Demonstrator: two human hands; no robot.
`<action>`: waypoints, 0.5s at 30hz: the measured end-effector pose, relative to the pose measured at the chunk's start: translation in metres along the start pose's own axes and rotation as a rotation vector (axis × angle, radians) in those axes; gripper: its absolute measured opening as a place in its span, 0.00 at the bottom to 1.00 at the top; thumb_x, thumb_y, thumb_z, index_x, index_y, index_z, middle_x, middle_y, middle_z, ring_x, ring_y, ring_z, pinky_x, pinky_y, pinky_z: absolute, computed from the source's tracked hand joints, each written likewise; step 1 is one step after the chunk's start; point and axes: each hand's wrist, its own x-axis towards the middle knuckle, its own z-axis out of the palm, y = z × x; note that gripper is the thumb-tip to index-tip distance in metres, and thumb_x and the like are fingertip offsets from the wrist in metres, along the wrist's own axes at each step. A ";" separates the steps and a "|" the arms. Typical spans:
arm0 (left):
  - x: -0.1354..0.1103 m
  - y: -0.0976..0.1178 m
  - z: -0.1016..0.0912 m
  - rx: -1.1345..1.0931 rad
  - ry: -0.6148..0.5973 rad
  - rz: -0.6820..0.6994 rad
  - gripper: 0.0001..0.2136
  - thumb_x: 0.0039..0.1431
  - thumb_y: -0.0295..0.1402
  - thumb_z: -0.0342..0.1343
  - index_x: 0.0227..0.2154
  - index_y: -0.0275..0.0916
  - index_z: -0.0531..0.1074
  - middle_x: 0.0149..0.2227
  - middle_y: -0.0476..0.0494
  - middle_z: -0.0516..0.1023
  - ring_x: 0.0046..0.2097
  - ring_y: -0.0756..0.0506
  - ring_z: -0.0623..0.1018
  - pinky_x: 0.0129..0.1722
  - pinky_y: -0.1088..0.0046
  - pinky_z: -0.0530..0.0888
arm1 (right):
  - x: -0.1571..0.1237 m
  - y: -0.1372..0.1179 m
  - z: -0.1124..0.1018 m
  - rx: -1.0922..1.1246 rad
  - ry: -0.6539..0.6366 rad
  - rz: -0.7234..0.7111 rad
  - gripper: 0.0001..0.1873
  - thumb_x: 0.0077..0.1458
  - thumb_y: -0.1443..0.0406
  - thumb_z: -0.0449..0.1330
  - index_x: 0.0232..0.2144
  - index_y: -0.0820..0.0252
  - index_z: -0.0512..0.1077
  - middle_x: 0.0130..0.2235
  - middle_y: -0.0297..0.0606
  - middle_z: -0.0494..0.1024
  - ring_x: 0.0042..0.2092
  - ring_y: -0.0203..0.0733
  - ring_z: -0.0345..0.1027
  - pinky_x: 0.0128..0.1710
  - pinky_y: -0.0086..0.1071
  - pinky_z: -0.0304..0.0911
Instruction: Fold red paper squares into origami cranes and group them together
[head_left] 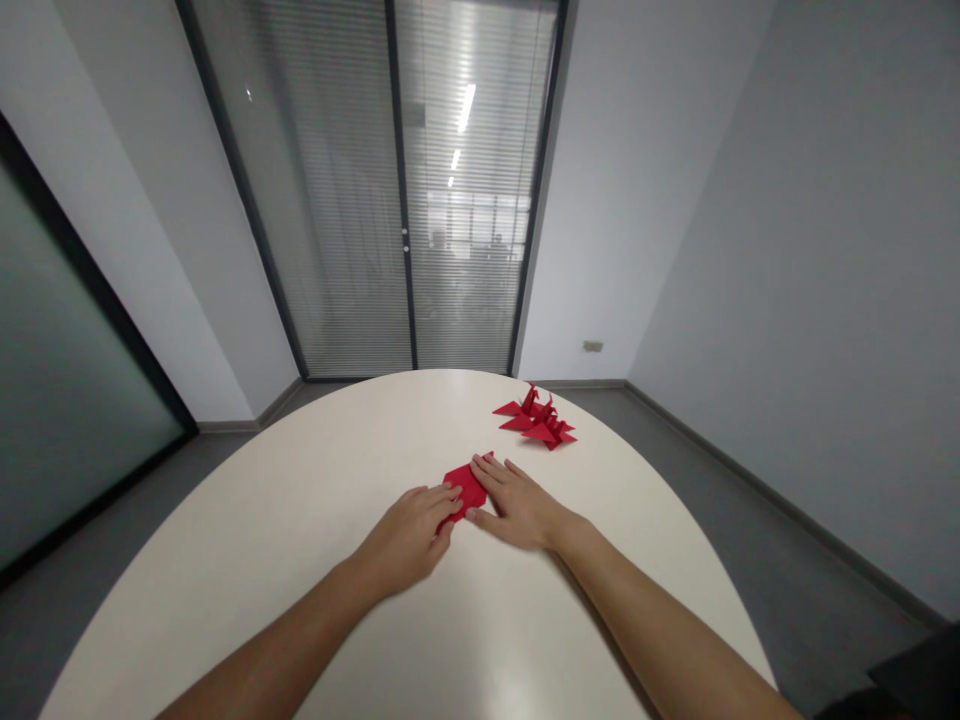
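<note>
A folded sheet of red origami paper point(469, 486) lies on the round white table, partly covered by both hands. My left hand point(411, 535) is at its left side, with the fingers over the paper and the thumb at the near corner, so that corner sits between them. Flat on the right part of the paper rests my right hand point(521, 505), its fingers stretched out and the thumb spread toward the near edge. Beyond the right hand stand several red folded paper cranes point(551, 430), grouped close together with pointed wings.
The round white table point(300, 510) curves away on both sides. Behind it are a glass partition with blinds point(337, 250) and pale walls point(810, 250). A dark object point(919, 670) shows at the lower right corner, its kind unclear.
</note>
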 end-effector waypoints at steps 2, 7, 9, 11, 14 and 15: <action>0.000 -0.001 0.000 0.002 0.013 0.004 0.17 0.64 0.25 0.49 0.53 0.39 0.73 0.57 0.39 0.77 0.57 0.42 0.75 0.59 0.57 0.71 | 0.000 0.000 0.000 -0.001 -0.006 -0.017 0.44 0.63 0.42 0.49 0.70 0.64 0.51 0.70 0.53 0.50 0.72 0.57 0.41 0.70 0.54 0.37; 0.001 -0.001 -0.002 0.016 0.022 -0.043 0.22 0.56 0.19 0.50 0.52 0.39 0.72 0.55 0.41 0.78 0.55 0.42 0.76 0.59 0.57 0.69 | 0.000 -0.002 -0.002 0.022 -0.042 -0.099 0.41 0.62 0.43 0.52 0.70 0.55 0.52 0.71 0.48 0.51 0.71 0.59 0.42 0.69 0.58 0.37; 0.001 0.000 -0.002 0.034 0.026 -0.074 0.22 0.55 0.19 0.50 0.52 0.40 0.72 0.54 0.41 0.78 0.54 0.42 0.77 0.60 0.56 0.68 | 0.000 -0.003 -0.003 0.013 -0.026 -0.122 0.39 0.63 0.45 0.53 0.69 0.54 0.53 0.70 0.48 0.54 0.71 0.60 0.44 0.69 0.58 0.38; 0.001 0.000 -0.002 0.050 0.037 -0.091 0.20 0.57 0.22 0.51 0.51 0.40 0.72 0.53 0.41 0.79 0.54 0.41 0.77 0.58 0.55 0.69 | 0.000 -0.003 -0.004 -0.003 -0.006 -0.139 0.38 0.63 0.46 0.53 0.69 0.54 0.56 0.69 0.48 0.57 0.70 0.60 0.48 0.68 0.57 0.40; 0.001 -0.001 -0.001 0.065 0.049 -0.106 0.16 0.61 0.26 0.52 0.51 0.40 0.73 0.53 0.41 0.79 0.53 0.40 0.78 0.56 0.56 0.71 | 0.000 -0.003 -0.004 -0.005 0.007 -0.128 0.35 0.65 0.48 0.52 0.68 0.57 0.58 0.68 0.49 0.59 0.69 0.59 0.50 0.68 0.55 0.43; 0.001 -0.001 -0.001 0.068 0.051 -0.115 0.15 0.62 0.27 0.52 0.50 0.40 0.74 0.52 0.41 0.79 0.52 0.40 0.78 0.56 0.56 0.72 | -0.001 -0.002 -0.003 -0.001 0.009 -0.109 0.35 0.65 0.48 0.51 0.68 0.59 0.57 0.69 0.50 0.57 0.70 0.59 0.49 0.68 0.54 0.43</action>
